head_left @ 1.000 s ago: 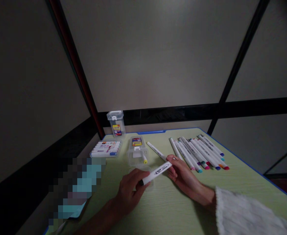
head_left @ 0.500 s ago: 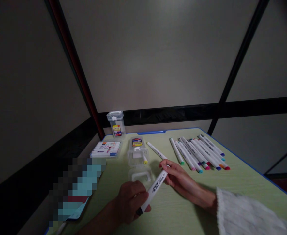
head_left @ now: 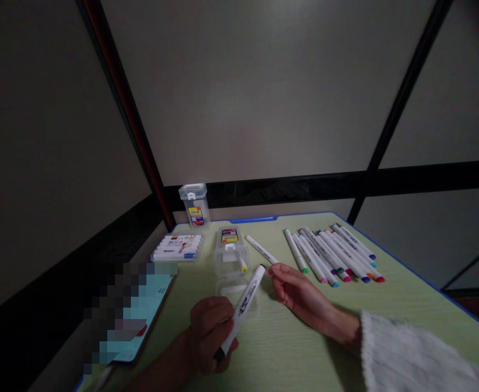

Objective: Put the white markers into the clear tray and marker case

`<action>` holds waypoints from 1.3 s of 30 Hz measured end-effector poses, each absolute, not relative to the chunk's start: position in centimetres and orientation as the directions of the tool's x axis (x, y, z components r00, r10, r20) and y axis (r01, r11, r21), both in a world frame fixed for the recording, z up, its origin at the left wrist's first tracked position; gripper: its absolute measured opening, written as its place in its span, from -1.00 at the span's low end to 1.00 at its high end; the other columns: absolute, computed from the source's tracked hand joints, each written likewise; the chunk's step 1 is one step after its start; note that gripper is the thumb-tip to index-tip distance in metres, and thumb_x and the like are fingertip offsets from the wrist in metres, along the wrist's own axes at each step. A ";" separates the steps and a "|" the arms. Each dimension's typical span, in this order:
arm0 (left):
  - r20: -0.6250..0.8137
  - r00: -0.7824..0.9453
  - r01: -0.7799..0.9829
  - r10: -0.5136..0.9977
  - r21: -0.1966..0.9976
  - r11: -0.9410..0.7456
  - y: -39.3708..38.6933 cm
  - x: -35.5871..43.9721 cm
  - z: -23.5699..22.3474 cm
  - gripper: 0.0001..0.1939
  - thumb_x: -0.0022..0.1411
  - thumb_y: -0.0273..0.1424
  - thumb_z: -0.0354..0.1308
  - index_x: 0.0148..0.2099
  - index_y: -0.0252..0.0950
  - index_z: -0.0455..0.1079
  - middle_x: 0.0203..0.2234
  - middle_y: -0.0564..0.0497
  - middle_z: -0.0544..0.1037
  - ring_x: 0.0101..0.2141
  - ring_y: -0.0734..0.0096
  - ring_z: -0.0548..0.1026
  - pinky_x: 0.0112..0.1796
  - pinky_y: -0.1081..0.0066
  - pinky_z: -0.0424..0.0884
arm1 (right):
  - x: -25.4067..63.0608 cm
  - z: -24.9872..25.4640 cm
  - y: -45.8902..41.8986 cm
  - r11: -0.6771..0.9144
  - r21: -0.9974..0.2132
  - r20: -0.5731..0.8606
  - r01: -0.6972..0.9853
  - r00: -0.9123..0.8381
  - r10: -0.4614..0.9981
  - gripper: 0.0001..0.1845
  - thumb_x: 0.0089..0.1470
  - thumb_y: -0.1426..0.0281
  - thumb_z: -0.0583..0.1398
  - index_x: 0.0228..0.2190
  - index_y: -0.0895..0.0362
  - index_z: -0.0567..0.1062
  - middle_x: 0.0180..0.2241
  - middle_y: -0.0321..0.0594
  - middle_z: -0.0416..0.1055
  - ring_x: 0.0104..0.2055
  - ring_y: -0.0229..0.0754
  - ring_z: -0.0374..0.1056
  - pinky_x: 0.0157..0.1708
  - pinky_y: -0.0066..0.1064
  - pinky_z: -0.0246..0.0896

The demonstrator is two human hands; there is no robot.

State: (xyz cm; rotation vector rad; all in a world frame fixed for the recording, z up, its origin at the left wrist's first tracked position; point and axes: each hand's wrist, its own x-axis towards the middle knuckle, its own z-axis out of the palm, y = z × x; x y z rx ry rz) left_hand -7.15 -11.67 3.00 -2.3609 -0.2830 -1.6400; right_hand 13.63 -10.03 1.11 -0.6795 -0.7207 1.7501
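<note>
My left hand (head_left: 212,333) is closed around a white marker (head_left: 245,305) with black ends, tilted up to the right above the table. Just beyond its upper end is my right hand (head_left: 299,294), holding nothing, its fingers loosely bent and a little apart. Another white marker (head_left: 259,249) lies on the table behind my right fingertips, which seem to cover its near end. A clear plastic case (head_left: 228,254) lies on its back, its lid (head_left: 233,291) open towards me and partly hidden by my left hand. Inside it shows a yellow-ended marker (head_left: 243,265).
Several white markers (head_left: 325,253) with coloured ends lie in a loose group at the right. A closed clear case (head_left: 195,207) stands at the back left. In front of it lies a flat marker pack (head_left: 177,248). A tablet-like device (head_left: 152,307), partly blurred out, is at the left.
My right hand has let go of the black-ended marker's upper end. My left hand has moved slightly left with the marker, which now points up more steeply.
</note>
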 end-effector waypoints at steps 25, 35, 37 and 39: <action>0.914 0.396 0.481 -0.089 -0.290 -0.827 -11.3 -6.8 3.5 -0.90 0.15 -0.53 -0.04 -0.35 -0.35 0.30 -0.49 -0.02 0.42 -0.46 0.49 0.40 -0.45 0.49 0.43 | 13.7 1.0 -10.0 -0.251 -0.762 -0.102 -0.597 -0.272 0.957 -0.85 -0.21 0.44 0.32 -0.50 0.19 0.46 -0.65 -0.40 0.29 -0.65 -0.44 0.16 -0.66 -0.63 0.03; 0.883 0.451 0.577 0.132 -0.175 -0.798 -10.6 -6.5 2.7 -0.82 0.15 -0.53 -0.05 -0.19 -0.34 0.32 -0.44 -0.07 0.45 -0.39 0.40 0.44 -0.37 0.43 0.42 | 13.8 1.2 -10.1 -0.262 -0.744 -0.105 -0.615 -0.279 0.954 -0.86 -0.21 0.47 0.32 -0.50 0.19 0.47 -0.62 -0.39 0.30 -0.64 -0.45 0.17 -0.65 -0.63 0.06; 0.869 0.461 0.586 0.179 -0.147 -0.797 -10.3 -6.5 2.2 -0.79 0.15 -0.55 -0.05 -0.16 -0.35 0.32 -0.41 -0.08 0.46 -0.35 0.40 0.44 -0.34 0.44 0.42 | 13.8 1.1 -10.1 -0.261 -0.740 -0.102 -0.620 -0.280 0.955 -0.86 -0.22 0.47 0.33 -0.50 0.18 0.47 -0.62 -0.38 0.31 -0.64 -0.45 0.18 -0.65 -0.63 0.06; 0.856 0.462 0.602 0.230 -0.112 -0.791 -10.0 -6.5 1.9 -0.77 0.15 -0.57 -0.04 -0.14 -0.36 0.32 -0.39 -0.09 0.46 -0.33 0.40 0.44 -0.32 0.46 0.42 | 13.8 1.2 -10.1 -0.260 -0.743 -0.099 -0.617 -0.282 0.954 -0.86 -0.22 0.47 0.32 -0.50 0.18 0.48 -0.62 -0.38 0.31 -0.64 -0.45 0.17 -0.66 -0.62 0.04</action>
